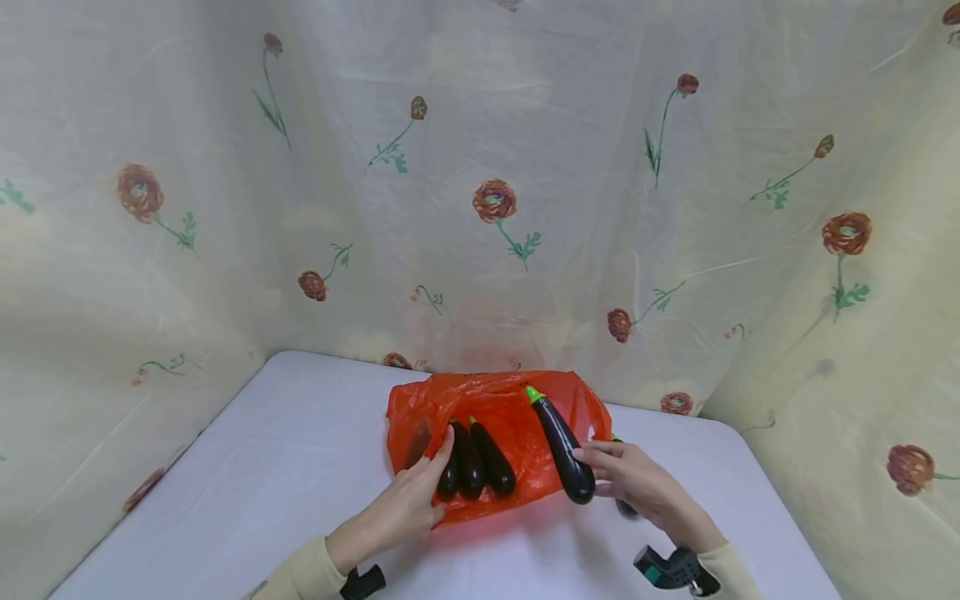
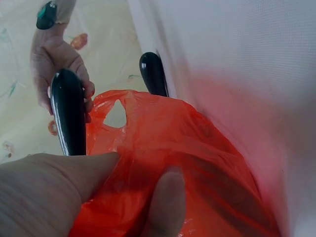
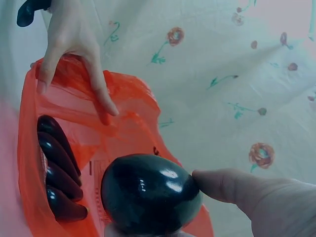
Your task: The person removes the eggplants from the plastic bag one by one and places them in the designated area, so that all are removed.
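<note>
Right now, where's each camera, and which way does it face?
Head: worn there, facing forward and down at the red bag; left hand and right hand show.
Left wrist: worn there, facing across the bag; left fingers close, right hand beyond.
Right wrist: worn there, facing the held eggplant; right fingers close, left hand beyond.
Both wrist views show the bag.

pale, creased sheeting (image 1: 405,200) hangs behind the bench (image 1: 322,425) and down both sides, printed with rust-red flowers (image 1: 494,201) on green stems. the bench top is white with rounded far corners, and soft light casts faint shadows on it.
</note>
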Available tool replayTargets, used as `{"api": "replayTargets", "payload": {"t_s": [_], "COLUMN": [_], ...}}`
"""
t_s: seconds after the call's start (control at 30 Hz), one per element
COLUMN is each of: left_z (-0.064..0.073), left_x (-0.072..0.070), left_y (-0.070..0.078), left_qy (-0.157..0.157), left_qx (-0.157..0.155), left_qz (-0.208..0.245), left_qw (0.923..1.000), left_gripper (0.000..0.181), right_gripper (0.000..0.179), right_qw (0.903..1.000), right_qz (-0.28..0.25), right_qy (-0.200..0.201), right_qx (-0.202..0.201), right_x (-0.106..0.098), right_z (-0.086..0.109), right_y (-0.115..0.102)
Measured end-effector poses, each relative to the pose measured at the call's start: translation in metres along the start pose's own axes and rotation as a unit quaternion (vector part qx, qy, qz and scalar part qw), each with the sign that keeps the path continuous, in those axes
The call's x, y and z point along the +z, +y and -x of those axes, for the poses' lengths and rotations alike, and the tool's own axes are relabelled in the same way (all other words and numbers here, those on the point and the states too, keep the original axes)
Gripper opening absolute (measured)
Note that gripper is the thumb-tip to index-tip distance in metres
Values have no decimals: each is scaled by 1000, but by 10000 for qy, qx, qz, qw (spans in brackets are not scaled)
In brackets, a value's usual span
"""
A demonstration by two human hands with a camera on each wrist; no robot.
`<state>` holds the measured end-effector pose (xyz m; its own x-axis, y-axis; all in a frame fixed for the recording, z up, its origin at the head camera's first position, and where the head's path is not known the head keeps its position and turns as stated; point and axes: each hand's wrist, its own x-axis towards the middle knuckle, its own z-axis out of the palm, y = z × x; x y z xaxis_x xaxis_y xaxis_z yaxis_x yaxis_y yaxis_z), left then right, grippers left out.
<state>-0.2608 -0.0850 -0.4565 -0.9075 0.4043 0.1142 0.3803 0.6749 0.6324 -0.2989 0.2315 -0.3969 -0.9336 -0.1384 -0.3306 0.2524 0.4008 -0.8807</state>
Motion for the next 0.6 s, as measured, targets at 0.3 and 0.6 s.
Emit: {"api": "replayTargets", "payload": {"t_s": [0.3, 0.6], "left_z": [-3, -3], "left_x": [-1, -1], "left_y": [0, -1], "left_qy": [-14, -30], "left_qx": [15, 42], "left_qz": [98, -34], "left_qw": [10000, 10000], "left_gripper": [109, 108], "right_gripper": [72, 71], "right_qw": [9999, 9996], "right_qz": [105, -120], "right_qy": [-70, -106], "right_qx": [-90, -219], "right_x": [-15, -33], "right_z": [8, 10], "right_y": [-1, 7]}}
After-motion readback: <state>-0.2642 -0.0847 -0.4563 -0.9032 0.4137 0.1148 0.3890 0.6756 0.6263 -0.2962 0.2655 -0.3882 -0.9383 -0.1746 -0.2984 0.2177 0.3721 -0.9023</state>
